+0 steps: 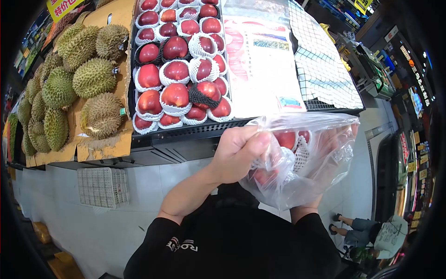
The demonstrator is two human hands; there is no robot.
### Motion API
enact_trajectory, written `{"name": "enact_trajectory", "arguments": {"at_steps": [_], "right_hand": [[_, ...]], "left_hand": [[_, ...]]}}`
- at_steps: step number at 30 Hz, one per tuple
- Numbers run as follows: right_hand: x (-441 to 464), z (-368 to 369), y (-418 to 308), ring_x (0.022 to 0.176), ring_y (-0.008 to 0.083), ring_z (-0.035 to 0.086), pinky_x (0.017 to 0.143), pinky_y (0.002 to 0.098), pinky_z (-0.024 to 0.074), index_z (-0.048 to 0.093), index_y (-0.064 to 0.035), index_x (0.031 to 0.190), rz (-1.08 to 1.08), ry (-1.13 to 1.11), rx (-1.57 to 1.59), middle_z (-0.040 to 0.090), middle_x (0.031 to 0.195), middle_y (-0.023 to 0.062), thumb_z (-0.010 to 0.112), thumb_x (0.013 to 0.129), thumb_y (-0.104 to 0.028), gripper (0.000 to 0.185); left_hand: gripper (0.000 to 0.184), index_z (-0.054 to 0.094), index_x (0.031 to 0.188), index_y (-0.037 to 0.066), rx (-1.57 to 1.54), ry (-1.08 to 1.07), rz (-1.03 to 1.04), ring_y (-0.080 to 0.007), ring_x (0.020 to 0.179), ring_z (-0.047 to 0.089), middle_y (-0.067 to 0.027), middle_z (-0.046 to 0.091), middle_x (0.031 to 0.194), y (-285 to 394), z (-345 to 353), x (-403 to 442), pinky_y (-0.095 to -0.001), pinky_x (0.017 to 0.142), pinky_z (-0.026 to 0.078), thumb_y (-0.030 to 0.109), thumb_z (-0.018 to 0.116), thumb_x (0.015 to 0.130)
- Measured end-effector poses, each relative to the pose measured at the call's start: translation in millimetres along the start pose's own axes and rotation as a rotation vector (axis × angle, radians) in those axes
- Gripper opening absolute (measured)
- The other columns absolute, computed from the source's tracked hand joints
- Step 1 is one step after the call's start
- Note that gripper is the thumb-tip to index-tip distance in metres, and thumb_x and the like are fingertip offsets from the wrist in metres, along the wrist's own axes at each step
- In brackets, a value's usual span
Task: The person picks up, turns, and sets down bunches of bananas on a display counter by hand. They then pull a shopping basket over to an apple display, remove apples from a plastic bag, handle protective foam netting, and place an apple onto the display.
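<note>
A clear plastic bag (pixel 320 172) hangs in front of my chest, its mouth spread wide at the top. Inside it are red apples (pixel 285 138), some wrapped in white foam net. My left hand (pixel 241 151) pinches the bag's rim at its left side. On the right, my right hand (pixel 332 144) is seen only blurrily through the plastic, and its fingers cannot be made out. Just beyond the bag, rows of red apples (pixel 175 94) in white and black foam nets fill a black crate on the stand.
Spiky durians (pixel 95 77) are heaped on cardboard (pixel 109 144) at the left. Printed sheets (pixel 265 69) and a checked cloth (pixel 320 60) cover the stand's right part. A white plastic basket (pixel 103 187) sits on the floor. Another person (pixel 390 236) is at the lower right.
</note>
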State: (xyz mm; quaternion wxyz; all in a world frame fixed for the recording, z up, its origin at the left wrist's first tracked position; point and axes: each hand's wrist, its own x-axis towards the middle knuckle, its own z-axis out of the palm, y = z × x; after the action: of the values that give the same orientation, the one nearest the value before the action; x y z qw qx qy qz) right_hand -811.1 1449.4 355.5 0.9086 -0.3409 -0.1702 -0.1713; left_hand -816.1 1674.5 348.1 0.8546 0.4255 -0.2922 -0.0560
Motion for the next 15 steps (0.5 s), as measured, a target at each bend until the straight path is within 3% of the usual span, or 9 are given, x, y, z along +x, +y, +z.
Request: {"name": "enact_trajectory", "arguments": {"at_steps": [4, 6, 11, 14, 15], "right_hand": [[56, -19, -7, 0.047, 0.0096, 0.05, 0.041, 0.0217, 0.0413, 0.054, -0.0026, 0.092, -0.07, 0.043, -0.005, 0.056, 0.062, 0.0016, 0.053, 0.096, -0.019, 0.017], [86, -30, -14, 0.047, 0.0094, 0.05, 0.04, 0.0214, 0.0411, 0.054, -0.0027, 0.094, -0.1, 0.067, 0.01, 0.056, 0.063, 0.0014, 0.053, 0.096, -0.019, 0.017], [165, -50, -20, 0.046, 0.0087, 0.049, 0.039, 0.0206, 0.0408, 0.054, -0.0029, 0.098, -0.118, 0.051, 0.013, 0.055, 0.063, 0.0007, 0.053, 0.096, -0.019, 0.017], [197, -55, -10, 0.048, 0.0057, 0.046, 0.042, 0.018, 0.0401, 0.053, -0.0055, 0.089, -0.065, -0.043, -0.008, 0.053, 0.063, -0.0015, 0.052, 0.097, -0.019, 0.015], [211, -63, -4, 0.048, 0.0052, 0.045, 0.043, 0.0181, 0.0395, 0.052, -0.0063, 0.086, -0.054, 0.085, -0.053, 0.052, 0.063, -0.0018, 0.052, 0.098, -0.018, 0.017]], "left_hand": [[0.038, 0.05, 0.068, 0.001, 0.008, 0.081, -0.001, -0.0115, 0.058, 0.059, -0.0085, 0.061, 0.066, -11, -5, 67, -0.0252, 0.057, 0.047, 0.02, 0.044, 0.101], [0.037, 0.047, 0.066, 0.002, 0.058, 0.12, 0.067, -0.0171, 0.05, 0.055, -0.0147, 0.058, 0.061, -12, -1, 98, -0.0281, 0.051, 0.045, 0.018, 0.04, 0.098], [0.036, 0.048, 0.068, 0.002, 0.09, 0.179, 0.131, -0.0167, 0.046, 0.05, -0.0127, 0.055, 0.057, -21, -3, 158, -0.029, 0.049, 0.042, 0.02, 0.039, 0.097], [0.036, 0.047, 0.067, 0.003, 0.068, 0.222, 0.177, -0.0171, 0.046, 0.05, -0.0128, 0.055, 0.057, -34, -6, 184, -0.0297, 0.049, 0.043, 0.02, 0.04, 0.098], [0.037, 0.046, 0.065, 0.005, 0.067, 0.2, 0.222, -0.0176, 0.047, 0.051, -0.0122, 0.054, 0.056, -43, -14, 192, -0.0299, 0.049, 0.043, 0.019, 0.04, 0.099]]}}
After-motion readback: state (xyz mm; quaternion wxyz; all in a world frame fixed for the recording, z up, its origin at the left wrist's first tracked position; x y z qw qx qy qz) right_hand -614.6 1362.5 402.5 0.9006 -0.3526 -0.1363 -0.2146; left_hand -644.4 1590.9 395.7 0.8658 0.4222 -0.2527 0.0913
